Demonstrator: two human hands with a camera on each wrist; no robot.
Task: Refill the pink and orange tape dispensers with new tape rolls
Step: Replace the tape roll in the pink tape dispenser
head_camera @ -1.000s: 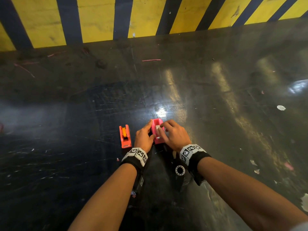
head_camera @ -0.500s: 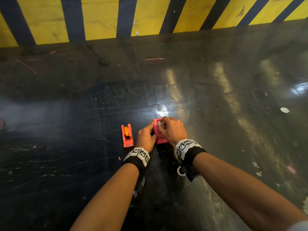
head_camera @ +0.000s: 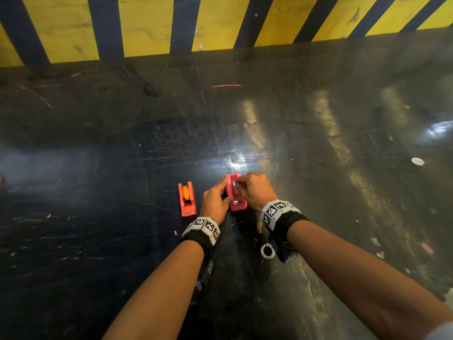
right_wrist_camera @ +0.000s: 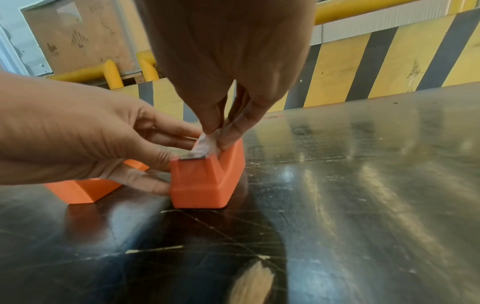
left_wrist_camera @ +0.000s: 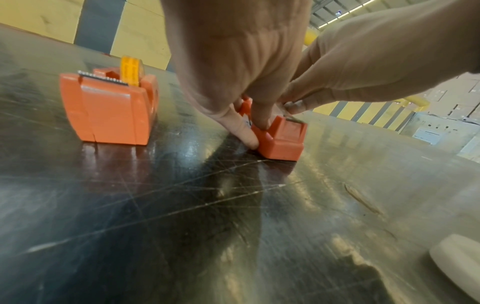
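The pink tape dispenser [head_camera: 236, 202] [right_wrist_camera: 200, 181] [left_wrist_camera: 281, 139] stands on the dark floor between both hands. My left hand [head_camera: 215, 200] [right_wrist_camera: 85, 139] grips its left side with thumb and fingers. My right hand [head_camera: 255, 190] [right_wrist_camera: 221, 131] pinches the free end of clear tape [right_wrist_camera: 205, 144], which runs down to the cutter blade at the dispenser's near end. The tape roll inside is hidden by the fingers. The orange dispenser [head_camera: 187, 200] [left_wrist_camera: 109, 111] sits just to the left, untouched, with a yellow-orange tape roll [left_wrist_camera: 131, 70] in it.
A white empty tape core [head_camera: 267, 251] lies on the floor under my right wrist. A yellow-and-black striped barrier [head_camera: 220, 23] runs along the far side. Small scraps [head_camera: 417, 161] are scattered at the right. A cardboard crate [right_wrist_camera: 83, 39] stands behind yellow rails.
My right hand shifted from resting over the dispenser's top to pinching the tape end and drawing it toward the cutter. The left hand kept its hold; the orange dispenser did not move.
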